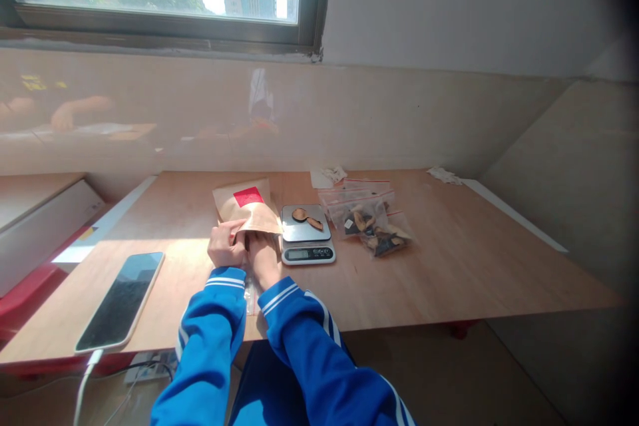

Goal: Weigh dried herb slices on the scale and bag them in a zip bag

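Note:
My left hand (226, 244) and my right hand (262, 253) meet at the lower edge of a kraft paper bag (248, 205) with a red label (248, 196), and both grip its open edge. The bag lies tilted toward me on the wooden table (399, 279). To the right of my right hand stands a digital kitchen scale (306, 234), with two dark dried slices (305, 217) on its steel plate. A strip of clear plastic (251, 296) shows beneath my wrists, partly hidden.
Clear zip bags (367, 221) holding dried brown slices lie right of the scale. A smartphone (120, 303) with a white charging cable lies at the table's left front. Paper scraps (332, 175) sit at the back edge, below a window and a reflective wall panel.

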### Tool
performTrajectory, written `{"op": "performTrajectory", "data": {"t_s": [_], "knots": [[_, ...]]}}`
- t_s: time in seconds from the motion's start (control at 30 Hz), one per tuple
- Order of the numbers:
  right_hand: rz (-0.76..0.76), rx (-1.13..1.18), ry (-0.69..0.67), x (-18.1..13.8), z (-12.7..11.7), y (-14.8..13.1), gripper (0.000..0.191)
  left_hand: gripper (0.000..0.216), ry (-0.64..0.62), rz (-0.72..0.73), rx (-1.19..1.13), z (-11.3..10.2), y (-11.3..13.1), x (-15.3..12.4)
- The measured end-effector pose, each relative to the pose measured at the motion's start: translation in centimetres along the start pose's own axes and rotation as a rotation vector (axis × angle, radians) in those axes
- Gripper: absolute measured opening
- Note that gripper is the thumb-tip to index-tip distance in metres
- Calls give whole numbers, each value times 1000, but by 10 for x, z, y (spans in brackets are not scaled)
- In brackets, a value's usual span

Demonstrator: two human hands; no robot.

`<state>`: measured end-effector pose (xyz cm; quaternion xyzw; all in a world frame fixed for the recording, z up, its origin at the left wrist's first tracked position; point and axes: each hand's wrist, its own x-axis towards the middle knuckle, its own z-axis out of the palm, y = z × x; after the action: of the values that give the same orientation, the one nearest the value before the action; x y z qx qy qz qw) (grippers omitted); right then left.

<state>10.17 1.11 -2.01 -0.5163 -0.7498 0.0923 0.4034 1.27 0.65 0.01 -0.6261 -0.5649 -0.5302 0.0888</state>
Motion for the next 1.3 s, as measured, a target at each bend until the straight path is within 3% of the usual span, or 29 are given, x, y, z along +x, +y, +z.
{"op": "performTrajectory", "data": {"t_s": [0.3,0.57,1.0,1.13,1.3], "knots": [[46,-7,-42,-11,-7,-2,31,21,-20,-55,5,0,-1,2],[25,102,74,-19,-15,1,30,25,-71,-113,7,2,-4,3],[-21,276,220,-36,-47,3,24,24,-20,-112,-29,0,-2,4],[-68,303,245,-40,-67,12,24,23,20,-106,-46,0,-2,5],[14,213,398,-38,-80,35,22,22,60,-83,-77,3,-6,4]]}}
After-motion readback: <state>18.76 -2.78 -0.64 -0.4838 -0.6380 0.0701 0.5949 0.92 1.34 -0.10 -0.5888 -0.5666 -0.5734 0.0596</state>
